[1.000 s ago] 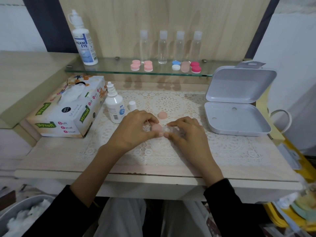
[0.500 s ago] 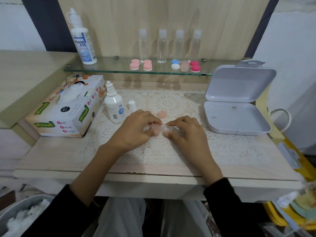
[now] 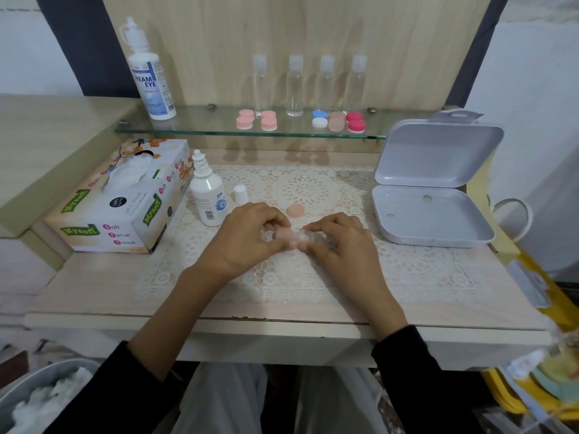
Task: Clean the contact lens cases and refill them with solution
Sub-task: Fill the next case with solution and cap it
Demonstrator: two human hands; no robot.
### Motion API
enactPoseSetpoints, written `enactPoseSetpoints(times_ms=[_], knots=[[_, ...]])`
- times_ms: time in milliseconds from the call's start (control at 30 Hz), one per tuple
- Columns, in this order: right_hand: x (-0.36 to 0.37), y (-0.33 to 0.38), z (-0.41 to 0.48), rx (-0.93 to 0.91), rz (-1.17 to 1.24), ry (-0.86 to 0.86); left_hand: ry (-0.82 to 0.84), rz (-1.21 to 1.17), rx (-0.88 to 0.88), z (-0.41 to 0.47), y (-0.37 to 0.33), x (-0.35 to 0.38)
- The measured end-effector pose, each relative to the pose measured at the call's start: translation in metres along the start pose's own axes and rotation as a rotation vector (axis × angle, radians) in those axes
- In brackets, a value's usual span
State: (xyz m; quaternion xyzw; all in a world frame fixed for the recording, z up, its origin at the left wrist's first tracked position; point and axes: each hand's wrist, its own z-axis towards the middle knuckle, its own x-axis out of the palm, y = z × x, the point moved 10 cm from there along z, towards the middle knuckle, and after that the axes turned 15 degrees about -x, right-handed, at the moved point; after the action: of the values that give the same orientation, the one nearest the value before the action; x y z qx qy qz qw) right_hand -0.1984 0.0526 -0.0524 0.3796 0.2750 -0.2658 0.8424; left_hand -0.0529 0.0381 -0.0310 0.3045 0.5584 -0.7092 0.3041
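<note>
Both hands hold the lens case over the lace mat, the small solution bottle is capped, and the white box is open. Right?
Not quite. The head view shows the small solution bottle uncapped; its white cap stands on the lace mat beside it. Left hand and right hand do hold the lens case; the white box is open.

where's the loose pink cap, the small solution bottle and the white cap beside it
loose pink cap (image 3: pixel 295 210): head view, top face
small solution bottle (image 3: pixel 209 199): head view, label
white cap (image 3: pixel 241 194): head view, side
</note>
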Motion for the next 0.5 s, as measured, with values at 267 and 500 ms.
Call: enactPoseSetpoints(times_ms=[267,500], knots=[[0.0012,-0.0023,0.0002,0.019,0.013,0.01,0.021,0.021,0.008,0.0,-0.006,0.003],[0.0006,-0.001,-0.0004,0.015,0.011,0.018,0.084,0.007,0.019,0.0,-0.0063,0.0071]])
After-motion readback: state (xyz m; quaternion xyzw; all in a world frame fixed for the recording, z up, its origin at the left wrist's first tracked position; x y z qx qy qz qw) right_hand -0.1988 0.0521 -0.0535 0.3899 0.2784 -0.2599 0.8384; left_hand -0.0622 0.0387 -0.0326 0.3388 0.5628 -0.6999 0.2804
